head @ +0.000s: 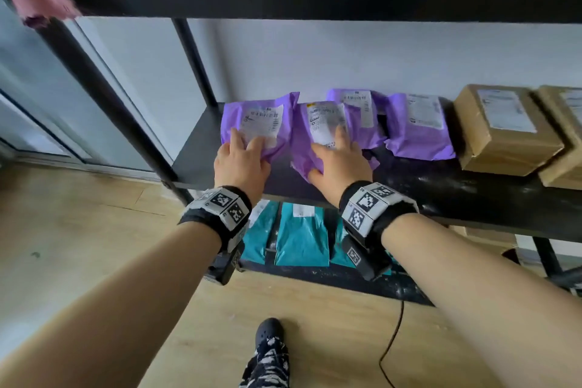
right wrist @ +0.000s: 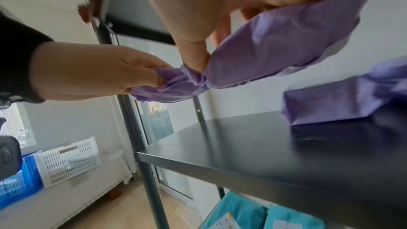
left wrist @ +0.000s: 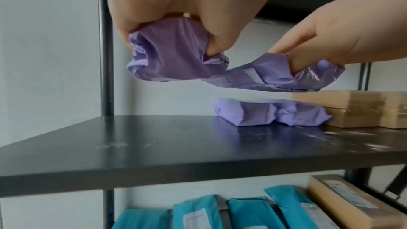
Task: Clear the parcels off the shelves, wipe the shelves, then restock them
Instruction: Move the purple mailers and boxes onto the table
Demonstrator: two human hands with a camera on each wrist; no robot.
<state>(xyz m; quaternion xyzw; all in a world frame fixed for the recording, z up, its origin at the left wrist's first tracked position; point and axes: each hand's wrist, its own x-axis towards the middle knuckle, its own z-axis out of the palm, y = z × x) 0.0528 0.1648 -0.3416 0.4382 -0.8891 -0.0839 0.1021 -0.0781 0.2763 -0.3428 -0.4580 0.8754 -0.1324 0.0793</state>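
Each hand holds one purple bag; the left hand [head: 241, 164] fingers squeeze the left bag [head: 256, 126], the right hand [head: 341, 165] fingers pinch the right bag [head: 318, 135] — both just above the shelf [left wrist: 154, 142]; I'd grip tight and lift slowly — they're floppy.

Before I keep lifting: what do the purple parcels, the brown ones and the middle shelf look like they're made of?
Purple parcels: thin plastic film, likely poly mailers; it crumples and bunches where the left hand and right hand grip.
Brown boxes: look like cardboard, matte, with glossy clear tape and paper labels.
Middle shelf: hard, smooth dark board with a faint sheen and pale scuffs; metal or laminate, I can't tell.
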